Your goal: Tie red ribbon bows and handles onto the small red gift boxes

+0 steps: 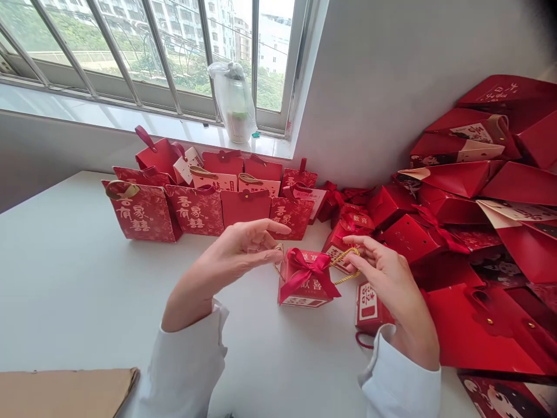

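Note:
A small red gift box (307,284) with a dark pink ribbon bow (308,268) on top stands upright on the white table between my hands. Its gold cord (346,277) loops out to the right, where my right hand (387,278) pinches it between thumb and fingers. At the box's left side, my left hand (239,249) has its thumb and index finger apart, with the thumb tip next to a thin cord there. Whether the left fingers touch that cord is hard to make out.
Rows of red gift bags (195,212) stand behind the box, towards the window. Many red boxes and bags (461,232) are heaped at the right. A cardboard piece (65,395) lies front left; a bagged cup (237,110) sits on the sill.

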A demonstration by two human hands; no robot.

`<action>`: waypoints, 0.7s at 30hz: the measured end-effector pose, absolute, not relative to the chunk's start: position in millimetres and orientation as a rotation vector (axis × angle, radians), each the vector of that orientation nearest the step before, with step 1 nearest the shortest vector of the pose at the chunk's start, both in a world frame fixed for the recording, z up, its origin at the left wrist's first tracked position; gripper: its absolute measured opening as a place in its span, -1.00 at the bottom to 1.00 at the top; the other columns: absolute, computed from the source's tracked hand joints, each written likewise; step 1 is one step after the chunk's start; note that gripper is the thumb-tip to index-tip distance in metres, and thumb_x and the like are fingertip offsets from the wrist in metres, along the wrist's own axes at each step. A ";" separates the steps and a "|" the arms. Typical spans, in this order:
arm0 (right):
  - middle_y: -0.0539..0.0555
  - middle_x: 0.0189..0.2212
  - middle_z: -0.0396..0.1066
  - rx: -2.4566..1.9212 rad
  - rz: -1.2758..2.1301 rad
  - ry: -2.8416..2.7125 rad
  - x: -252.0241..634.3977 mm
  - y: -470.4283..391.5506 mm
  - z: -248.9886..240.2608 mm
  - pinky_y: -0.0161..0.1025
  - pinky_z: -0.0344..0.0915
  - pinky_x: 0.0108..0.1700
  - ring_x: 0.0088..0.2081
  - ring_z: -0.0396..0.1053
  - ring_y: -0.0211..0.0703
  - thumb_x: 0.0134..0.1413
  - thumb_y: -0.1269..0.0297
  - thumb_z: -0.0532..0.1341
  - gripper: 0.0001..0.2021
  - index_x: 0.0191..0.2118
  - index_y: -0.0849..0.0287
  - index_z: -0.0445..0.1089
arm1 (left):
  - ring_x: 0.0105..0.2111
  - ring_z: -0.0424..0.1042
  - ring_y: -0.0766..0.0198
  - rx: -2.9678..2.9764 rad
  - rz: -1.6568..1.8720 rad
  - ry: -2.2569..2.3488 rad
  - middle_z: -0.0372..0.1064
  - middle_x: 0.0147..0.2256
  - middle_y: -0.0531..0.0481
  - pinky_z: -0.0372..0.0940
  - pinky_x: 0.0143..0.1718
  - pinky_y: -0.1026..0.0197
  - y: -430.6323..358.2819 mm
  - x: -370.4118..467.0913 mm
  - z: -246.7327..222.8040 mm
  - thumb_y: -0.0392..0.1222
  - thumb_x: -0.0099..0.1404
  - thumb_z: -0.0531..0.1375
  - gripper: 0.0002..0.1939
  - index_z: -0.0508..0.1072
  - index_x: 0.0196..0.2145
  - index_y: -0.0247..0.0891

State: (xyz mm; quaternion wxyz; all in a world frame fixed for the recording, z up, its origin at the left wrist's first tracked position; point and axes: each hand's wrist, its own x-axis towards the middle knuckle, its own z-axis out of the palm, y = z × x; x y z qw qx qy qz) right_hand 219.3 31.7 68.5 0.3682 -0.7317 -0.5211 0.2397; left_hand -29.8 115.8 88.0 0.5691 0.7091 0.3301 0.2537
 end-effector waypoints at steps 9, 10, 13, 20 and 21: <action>0.01 -0.45 0.50 -1.882 0.555 -1.330 214.2 31.0 71.5 -0.22 0.34 -0.25 -0.39 0.48 -0.14 0.06 0.20 0.12 -0.69 -0.07 0.09 0.39 | -0.32 0.50 0.20 1.737 0.639 0.868 0.50 -0.38 -0.01 0.36 -0.31 0.25 118.3 -40.5 89.1 0.00 0.21 0.22 -0.63 0.42 -0.08 -0.22; 0.01 -0.45 0.50 -1.895 0.569 -1.350 214.2 31.7 70.1 -0.21 0.34 -0.25 -0.38 0.49 -0.13 0.06 0.20 0.12 -0.70 -0.08 0.10 0.40 | -0.34 0.50 0.21 1.776 0.586 0.899 0.50 -0.39 -0.01 0.35 -0.35 0.26 119.1 -42.1 87.9 0.00 0.21 0.20 -0.64 0.42 -0.08 -0.21; 0.03 -0.45 0.51 -1.956 0.573 -1.390 215.7 33.4 66.5 -0.19 0.33 -0.26 -0.36 0.49 -0.09 0.03 0.22 0.13 -0.72 -0.12 0.09 0.42 | -0.41 0.50 0.23 1.863 0.459 0.983 0.50 -0.44 0.02 0.31 -0.44 0.29 120.9 -44.7 85.1 0.00 0.22 0.17 -0.66 0.43 -0.10 -0.20; 0.02 -0.46 0.51 -1.953 0.511 -1.331 217.3 31.8 70.1 -0.21 0.33 -0.30 -0.38 0.50 -0.07 -0.02 0.19 0.17 -0.71 -0.14 0.08 0.44 | -0.41 0.49 0.23 1.935 0.498 1.078 0.50 -0.44 0.04 0.32 -0.42 0.29 120.3 -39.1 86.5 0.00 0.23 0.15 -0.69 0.44 -0.13 -0.19; 0.02 -0.45 0.52 -1.942 0.502 -1.314 216.7 31.3 71.4 -0.21 0.33 -0.28 -0.38 0.50 -0.08 -0.01 0.19 0.16 -0.71 -0.13 0.08 0.43 | -0.39 0.49 0.23 1.924 0.545 1.078 0.51 -0.43 0.04 0.32 -0.40 0.29 119.6 -38.0 87.3 0.01 0.24 0.15 -0.69 0.44 -0.13 -0.19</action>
